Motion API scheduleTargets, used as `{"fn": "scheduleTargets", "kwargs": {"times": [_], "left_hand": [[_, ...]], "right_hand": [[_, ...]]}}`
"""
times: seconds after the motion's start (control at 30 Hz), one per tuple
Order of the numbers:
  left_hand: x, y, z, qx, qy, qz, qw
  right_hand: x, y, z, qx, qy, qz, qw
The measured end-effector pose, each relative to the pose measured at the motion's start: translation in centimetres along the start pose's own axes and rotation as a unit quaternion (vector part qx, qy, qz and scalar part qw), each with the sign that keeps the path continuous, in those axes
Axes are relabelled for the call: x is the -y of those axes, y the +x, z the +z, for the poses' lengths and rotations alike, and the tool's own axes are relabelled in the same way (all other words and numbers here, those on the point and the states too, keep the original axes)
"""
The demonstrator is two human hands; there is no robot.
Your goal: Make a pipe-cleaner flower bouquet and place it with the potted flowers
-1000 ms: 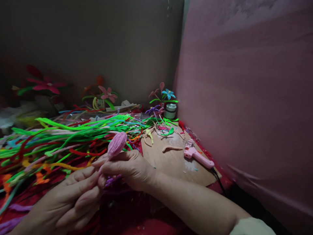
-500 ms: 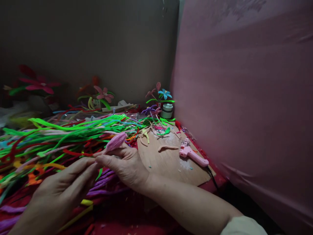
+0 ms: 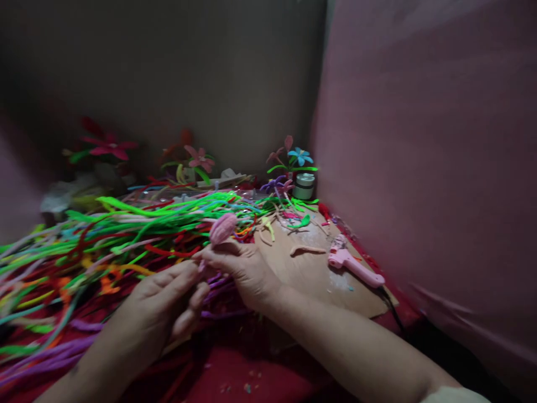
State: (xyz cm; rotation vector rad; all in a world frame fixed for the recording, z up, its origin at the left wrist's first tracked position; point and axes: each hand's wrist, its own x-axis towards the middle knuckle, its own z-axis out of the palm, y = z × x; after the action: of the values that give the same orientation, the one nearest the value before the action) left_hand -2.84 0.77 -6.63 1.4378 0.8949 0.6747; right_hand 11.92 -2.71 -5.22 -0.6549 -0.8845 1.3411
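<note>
A fuzzy pink pipe-cleaner petal stands up above the fingers of my right hand, which pinches it near its base. My left hand is closed on the lower end of the same petal, its fingertips meeting those of my right hand. Most of that lower end is hidden by the fingers. Behind and left of both hands spreads a large heap of coloured pipe cleaners, green, red, orange and purple.
A wooden board lies on the red cloth at the right, bearing a pink glue gun and a bent beige pipe cleaner. Finished pipe-cleaner flowers stand at the back, near a small pale jar. A pink sheet hangs at the right.
The whole view has shifted, so the scene sits further right. The petal has gone from leaning right to more upright, and my left hand's lower fingers have curled more.
</note>
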Motion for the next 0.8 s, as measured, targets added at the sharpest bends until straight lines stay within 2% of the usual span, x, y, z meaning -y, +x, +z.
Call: {"fn": "scheduleTargets", "kwargs": {"times": [0.1, 0.17, 0.23, 0.3, 0.37, 0.47, 0.53, 0.6, 0.63, 0.7, 0.77, 0.8], "left_hand": [[-2.7, -0.8, 1.5, -0.050, 0.109, 0.097, 0.988], [-3.1, -1.1, 1.7, -0.063, 0.115, 0.106, 0.986], [-3.1, -1.2, 1.4, -0.021, 0.053, 0.052, 0.997], [-2.9, -1.2, 1.1, 0.041, -0.052, -0.003, 0.998], [-2.7, -1.1, 0.7, 0.105, -0.161, -0.036, 0.981], [-2.0, -0.7, 0.5, 0.178, -0.276, -0.046, 0.943], [-1.6, -0.5, 0.5, 0.212, -0.319, -0.046, 0.923], [-1.6, -0.4, 0.6, 0.228, -0.329, -0.050, 0.915], [-1.8, -0.5, 0.6, 0.229, -0.315, -0.053, 0.919], [-2.2, -0.6, 0.8, 0.199, -0.242, -0.044, 0.949], [-2.6, -0.8, 1.0, 0.117, -0.104, 0.003, 0.988], [-2.6, -0.9, 1.1, 0.062, -0.016, 0.047, 0.997]], "right_hand": [[-0.2, -0.1, 0.0, -0.014, -0.030, -0.027, 0.999], [-0.3, -0.2, 0.1, -0.009, -0.041, -0.021, 0.999], [-0.2, -0.3, 0.1, 0.003, -0.055, 0.004, 0.998], [0.0, -0.5, 0.0, 0.013, -0.077, 0.021, 0.997], [0.1, -0.5, -0.1, 0.020, -0.090, 0.023, 0.995], [0.1, -0.4, -0.3, 0.043, -0.063, 0.022, 0.997], [-0.1, -0.4, -0.4, 0.068, -0.029, 0.035, 0.997], [-0.2, -0.4, -0.4, 0.072, -0.008, 0.043, 0.996], [-0.3, -0.4, -0.3, 0.062, -0.007, 0.041, 0.997], [-0.5, -0.4, -0.3, 0.028, -0.017, 0.033, 0.999], [-0.6, -0.4, -0.3, 0.001, -0.035, 0.019, 0.999], [-0.7, -0.3, -0.3, -0.008, -0.045, 0.011, 0.999]]}}
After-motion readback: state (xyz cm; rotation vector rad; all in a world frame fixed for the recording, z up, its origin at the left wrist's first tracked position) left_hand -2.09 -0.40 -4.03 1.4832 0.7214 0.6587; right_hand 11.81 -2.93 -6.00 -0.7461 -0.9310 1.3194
